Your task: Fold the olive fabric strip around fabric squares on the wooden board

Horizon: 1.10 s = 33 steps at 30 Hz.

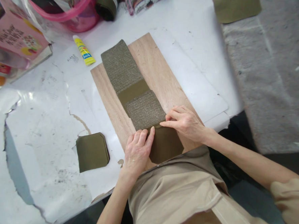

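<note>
On a wooden board [152, 61] in front of me lies a long strip with rough grey-brown fabric-like panels [145, 109] and a smooth olive band [134, 91] between them. Its near end meets a smooth olive leather-like piece [165, 146] with cut corners, close to my apron. My left hand [139, 149] presses on the left end of the seam, thumb along the fold and fingers bent. My right hand [185, 121] pinches the right end of that fold between thumb and forefinger. The underside of the fold is hidden.
Stacked olive pieces [92, 152] lie left of the board. Beyond are a yellow glue tube [84, 50], a pink basket [70, 20], a dark roll [107, 6] and a pink carton [20, 35]. A grey felt-like surface [271, 84] stands right. The white table cover [49, 131] is torn.
</note>
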### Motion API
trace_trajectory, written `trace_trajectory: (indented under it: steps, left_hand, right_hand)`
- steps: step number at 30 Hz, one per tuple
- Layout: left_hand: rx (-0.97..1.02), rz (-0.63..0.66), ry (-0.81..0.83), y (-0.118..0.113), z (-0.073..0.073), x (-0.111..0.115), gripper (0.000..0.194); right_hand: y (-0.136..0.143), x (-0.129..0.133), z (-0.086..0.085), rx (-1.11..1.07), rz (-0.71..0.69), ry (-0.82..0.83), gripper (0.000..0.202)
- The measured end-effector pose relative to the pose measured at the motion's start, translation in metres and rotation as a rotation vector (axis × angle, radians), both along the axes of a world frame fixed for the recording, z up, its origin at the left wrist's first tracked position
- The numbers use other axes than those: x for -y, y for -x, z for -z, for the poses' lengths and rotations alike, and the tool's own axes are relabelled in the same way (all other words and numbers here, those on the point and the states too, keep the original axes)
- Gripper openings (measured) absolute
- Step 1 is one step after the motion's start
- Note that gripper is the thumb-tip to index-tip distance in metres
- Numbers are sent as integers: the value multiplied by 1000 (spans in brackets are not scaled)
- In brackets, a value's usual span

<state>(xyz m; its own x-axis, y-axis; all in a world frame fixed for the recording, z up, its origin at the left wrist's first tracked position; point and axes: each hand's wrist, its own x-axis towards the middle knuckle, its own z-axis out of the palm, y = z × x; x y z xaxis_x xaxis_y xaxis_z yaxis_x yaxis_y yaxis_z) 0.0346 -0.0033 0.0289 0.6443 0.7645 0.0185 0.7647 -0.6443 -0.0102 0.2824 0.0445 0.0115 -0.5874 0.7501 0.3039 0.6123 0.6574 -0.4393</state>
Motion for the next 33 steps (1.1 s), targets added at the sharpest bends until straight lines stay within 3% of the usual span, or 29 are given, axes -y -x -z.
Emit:
trace_trajectory:
  steps: [18,33]
  left_hand:
    - [-127,47,55,-12,-9,-7,52]
    - [-101,72,120,-22,-16,-15,53]
  right_hand:
    - [-7,3,-4,-41,34,8,25]
    - [-11,4,-2,11,38,-35,25]
